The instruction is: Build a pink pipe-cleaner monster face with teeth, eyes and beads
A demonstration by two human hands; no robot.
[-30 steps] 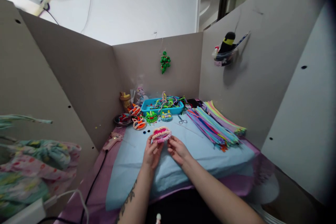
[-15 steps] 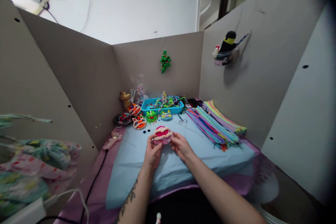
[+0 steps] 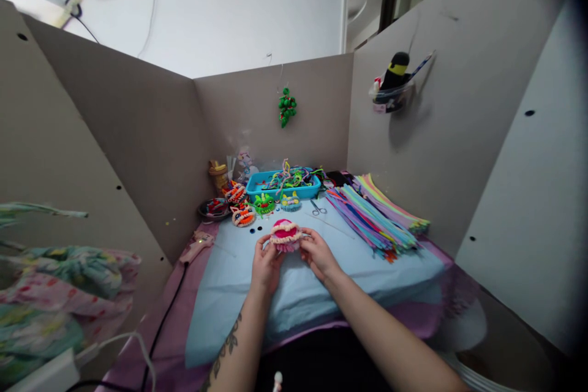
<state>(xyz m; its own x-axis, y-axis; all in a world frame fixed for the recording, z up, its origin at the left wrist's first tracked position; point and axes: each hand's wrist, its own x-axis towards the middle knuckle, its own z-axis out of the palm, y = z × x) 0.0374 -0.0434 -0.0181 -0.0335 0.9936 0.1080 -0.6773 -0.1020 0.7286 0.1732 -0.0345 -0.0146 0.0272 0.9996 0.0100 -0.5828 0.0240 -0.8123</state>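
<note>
Both hands hold a small pink pipe-cleaner piece (image 3: 285, 234) with a cream fuzzy band across it, just above the light blue mat (image 3: 358, 263). My left hand (image 3: 265, 263) pinches its left edge with fingers closed. On its right edge, my right hand (image 3: 316, 252) grips with curled fingers. The pink face of the piece is turned up toward me.
Finished pipe-cleaner figures (image 3: 254, 206) lie behind the hands, beside a blue tray (image 3: 282, 185) of scraps, small scissors (image 3: 316, 208) and a dark bowl (image 3: 214, 208). A fan of coloured pipe cleaners (image 3: 374, 217) lies on the right. Grey partition walls (image 3: 151, 135) enclose the table. Crumpled floral fabric (image 3: 59, 294) sits at left.
The piece has been turned so its pink face shows more, and my right hand has closed in on its right edge. Both hands stayed in about the same place.
</note>
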